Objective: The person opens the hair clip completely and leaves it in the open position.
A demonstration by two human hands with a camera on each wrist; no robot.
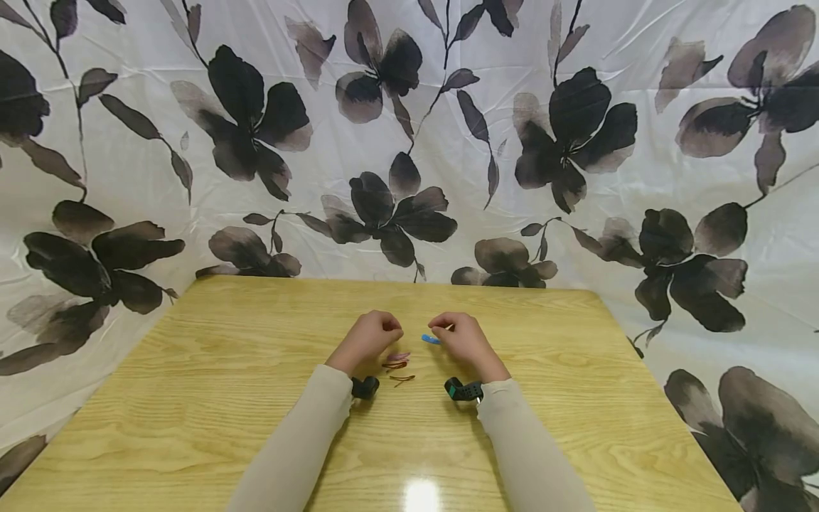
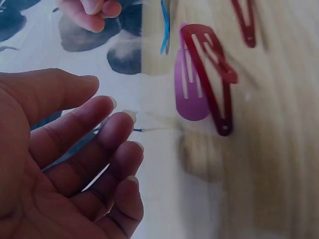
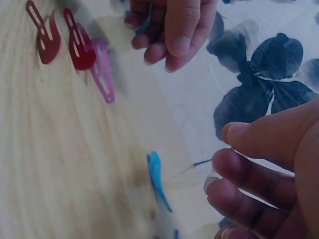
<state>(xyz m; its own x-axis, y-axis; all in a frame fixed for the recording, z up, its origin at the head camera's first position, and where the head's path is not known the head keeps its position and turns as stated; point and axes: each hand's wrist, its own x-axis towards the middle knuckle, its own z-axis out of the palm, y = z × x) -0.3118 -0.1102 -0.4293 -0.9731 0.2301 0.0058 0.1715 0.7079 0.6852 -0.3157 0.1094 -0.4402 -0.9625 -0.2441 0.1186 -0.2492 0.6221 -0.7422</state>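
Observation:
Several snap hair clips lie on the wooden table between the hands. A red clip (image 2: 203, 74) overlaps a pink clip (image 2: 192, 102), and a second red clip (image 3: 49, 46) sits apart, nearer the person. My left hand (image 1: 374, 336) hovers left of these clips, its fingers loosely bent with nothing between them. Across from it, my right hand (image 1: 462, 338) is held with thumb and index finger close together; no clip shows between them. Just left of the right fingers is a blue clip (image 3: 156, 179). A further bit of blue (image 3: 176, 233) appears at the bottom of the right wrist view, mostly cut off.
The light wooden table (image 1: 256, 313) ends at a back edge just beyond the hands. Behind it hangs a white cloth (image 1: 473, 213) with dark flowers. Black devices are strapped to both wrists, and light glares off the table's near part.

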